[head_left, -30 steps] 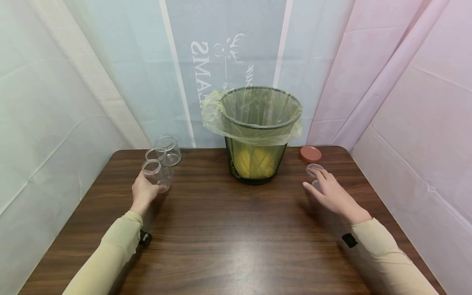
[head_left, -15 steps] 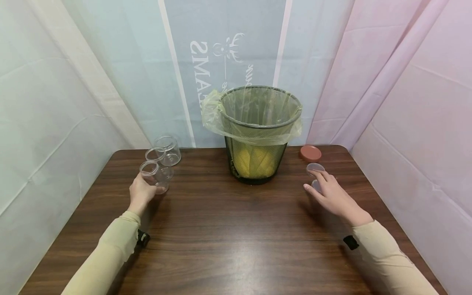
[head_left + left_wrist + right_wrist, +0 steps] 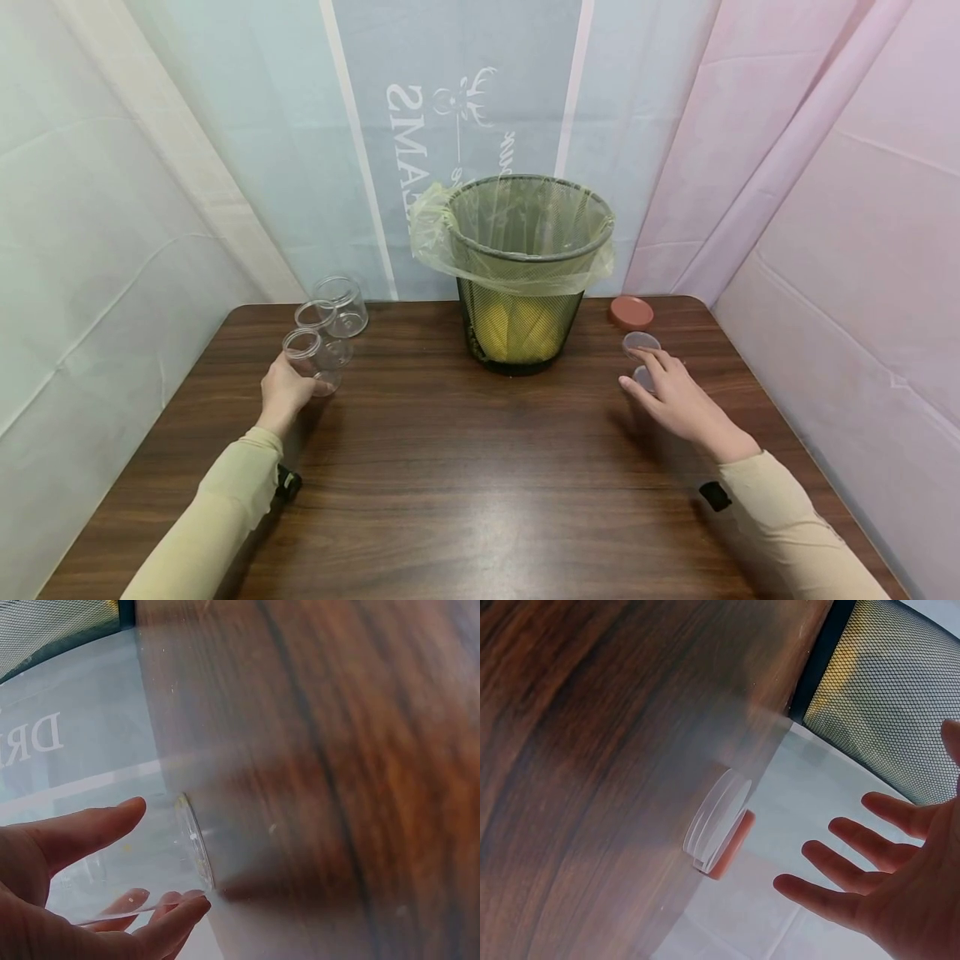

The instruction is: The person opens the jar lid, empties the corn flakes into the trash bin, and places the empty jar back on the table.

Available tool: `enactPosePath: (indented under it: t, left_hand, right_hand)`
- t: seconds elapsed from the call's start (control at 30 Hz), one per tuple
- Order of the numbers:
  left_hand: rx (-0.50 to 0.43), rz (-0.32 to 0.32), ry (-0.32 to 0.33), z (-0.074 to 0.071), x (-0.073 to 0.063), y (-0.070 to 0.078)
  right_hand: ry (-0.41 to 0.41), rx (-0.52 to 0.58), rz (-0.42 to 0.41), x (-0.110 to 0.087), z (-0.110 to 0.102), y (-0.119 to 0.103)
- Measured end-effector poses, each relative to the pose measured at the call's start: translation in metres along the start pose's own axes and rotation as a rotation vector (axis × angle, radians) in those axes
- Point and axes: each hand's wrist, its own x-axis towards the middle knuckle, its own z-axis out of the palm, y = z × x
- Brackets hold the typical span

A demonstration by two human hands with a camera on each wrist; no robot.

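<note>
On the left of the table, my left hand (image 3: 283, 390) holds a clear plastic jar (image 3: 313, 365). The left wrist view has the thumb on one side of this jar (image 3: 196, 844) and the fingers on the other. Close behind it stand a second clear jar (image 3: 330, 329) and a third (image 3: 349, 307), all without lids. My right hand (image 3: 670, 400), fingers spread, hovers over two clear lids, a farther one (image 3: 641, 342) and a nearer one (image 3: 643, 379). It is apart from them in the right wrist view. A brownish-red lid (image 3: 632, 312) lies behind these.
A black mesh bin (image 3: 521, 321) with a pale yellow bag (image 3: 435, 242) over its rim stands at the table's back centre. Yellow shows inside it. Fabric walls enclose the back and both sides of the dark wooden table (image 3: 465, 467).
My left hand and the jar in it have shifted slightly left and toward me, away from the other jars. The right hand has barely moved.
</note>
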Motion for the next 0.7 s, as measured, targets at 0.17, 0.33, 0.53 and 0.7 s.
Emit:
enactPosePath:
  t: [0.17,0.33,0.53,0.7]
  left_hand:
    - [-0.026,-0.02,-0.034,-0.001,-0.003,0.002]
    - [-0.106,-0.047,-0.056,-0.008,-0.012,0.007]
    - [-0.199,-0.027,0.056,-0.017,-0.035,0.028]
    - [-0.338,0.084,0.319,-0.012,-0.054,0.043]
  right_hand:
    - [0.003,0.013,-0.004,0.0,0.0,0.001]
    - [0.003,0.013,-0.004,0.001,0.0,-0.001]
    - [0.002,-0.019,0.01,0.0,0.0,-0.004]
    - [0.046,-0.042,-0.017,-0.001,0.001,-0.01]
